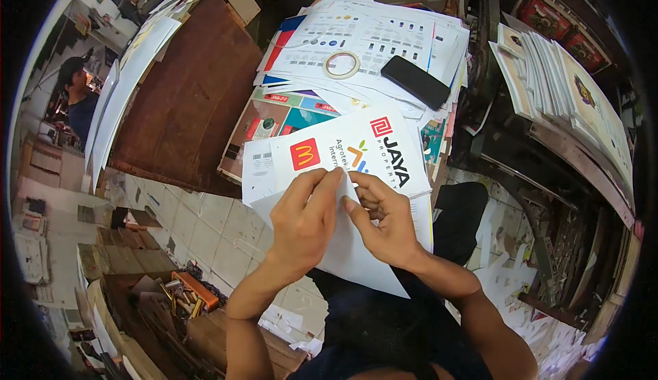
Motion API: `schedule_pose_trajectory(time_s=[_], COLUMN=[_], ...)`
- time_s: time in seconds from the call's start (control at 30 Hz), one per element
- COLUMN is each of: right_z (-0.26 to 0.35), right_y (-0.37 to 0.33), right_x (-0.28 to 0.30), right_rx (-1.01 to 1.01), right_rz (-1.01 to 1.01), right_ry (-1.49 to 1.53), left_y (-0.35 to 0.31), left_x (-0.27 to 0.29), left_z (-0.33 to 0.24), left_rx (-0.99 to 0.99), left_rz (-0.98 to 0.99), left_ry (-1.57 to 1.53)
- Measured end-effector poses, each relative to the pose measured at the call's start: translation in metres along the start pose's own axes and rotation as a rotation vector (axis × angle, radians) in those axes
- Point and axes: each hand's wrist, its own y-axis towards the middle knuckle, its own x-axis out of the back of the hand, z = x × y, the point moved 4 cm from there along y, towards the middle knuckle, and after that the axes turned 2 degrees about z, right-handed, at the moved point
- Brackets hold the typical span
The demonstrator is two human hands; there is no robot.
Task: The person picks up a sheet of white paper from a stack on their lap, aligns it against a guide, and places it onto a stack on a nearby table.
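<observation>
Both my hands meet over a white printed sheet with coloured logos, which lies at the near edge of a paper pile. My left hand is closed, its thumb and fingertips pinching a lifted edge of white paper. Close beside it, my right hand pinches the same place between thumb and forefinger, the other fingers curled. From the pinch a blank white flap hangs toward my lap. Whether this flap is a fold of the printed sheet or a separate layer, I cannot tell.
Beyond my hands, a tape roll and a black phone lie on stacked printed papers. A brown wooden panel stands left, stacked boards right. An orange box is lower left. A person is at far left.
</observation>
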Motion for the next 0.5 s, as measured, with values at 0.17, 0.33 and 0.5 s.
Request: schedule_pose_trajectory(time_s=[0.17,0.33,0.5], right_z=[0.006,0.014,0.010], right_y=[-0.002,-0.002,-0.001], right_x=[-0.003,-0.003,-0.005], right_rx=[0.080,0.080,0.062], right_rz=[-0.052,-0.066,-0.070], right_ry=[-0.095,-0.172,-0.159], left_y=[0.000,0.000,-0.002], left_x=[0.000,0.004,0.005], left_z=[-0.003,0.000,0.011], left_rx=[0.017,0.078,0.178], left_rz=[0.023,-0.030,-0.115], left_ry=[0.024,-0.067,-0.265])
